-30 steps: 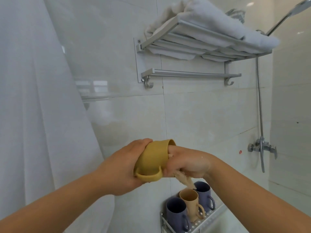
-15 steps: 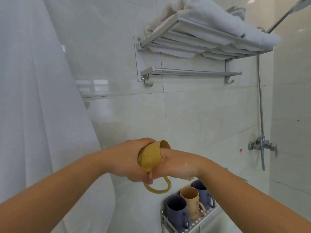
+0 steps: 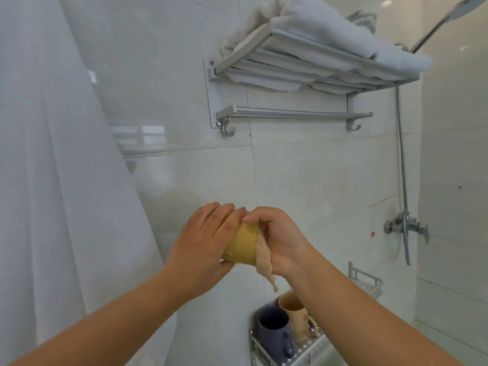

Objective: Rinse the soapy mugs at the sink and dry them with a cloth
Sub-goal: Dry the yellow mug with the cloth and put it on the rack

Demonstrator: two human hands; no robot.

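Drying step, frame centre: your left hand (image 3: 203, 244) grips the yellow mug (image 3: 241, 244), right hand (image 3: 280, 239) pinches the cloth (image 3: 262, 260) inside. Next, probably rack it lower right.

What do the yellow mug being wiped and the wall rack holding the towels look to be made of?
Yellow mug: probably matte plastic or a fibre composite, with a dull, even surface and no glaze shine. Wall rack: brushed metal, likely aluminium, with pale silver bars and soft reflections.

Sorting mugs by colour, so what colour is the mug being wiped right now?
Mustard yellow mug, seen in the head view, the only view.
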